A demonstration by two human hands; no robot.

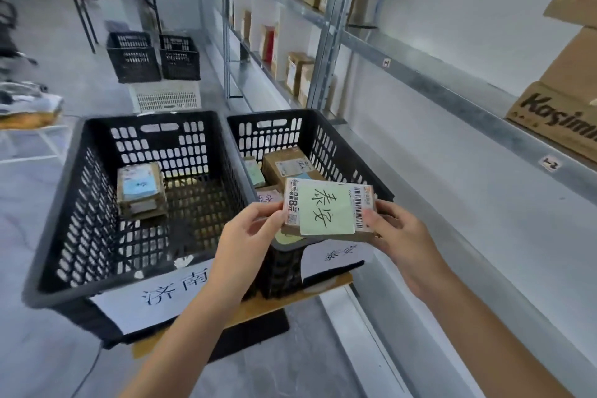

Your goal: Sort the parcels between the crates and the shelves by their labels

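A black plastic lattice crate (74, 203) is sitting at left w/ a white paper sign on its front. A small taped stack of parcels (140, 191) is lying inside it. The left hand (245, 236) is pinching the left short edge of a flat cardboard parcel (361, 200), thumb on top. The parcel is hovering just above the near rim of a second black crate (339, 145), which is holding several brown boxes. A pale green sticky note (324, 212) w/ handwritten characters is covering most of its printed label. The right hand (397, 233) is pinching the opposite edge. The parcel is prob. light, stiff and matte, not slippery. Gripping by the short edges is leaving the note readable. Grey metal shelves (452, 74) are running along the right.
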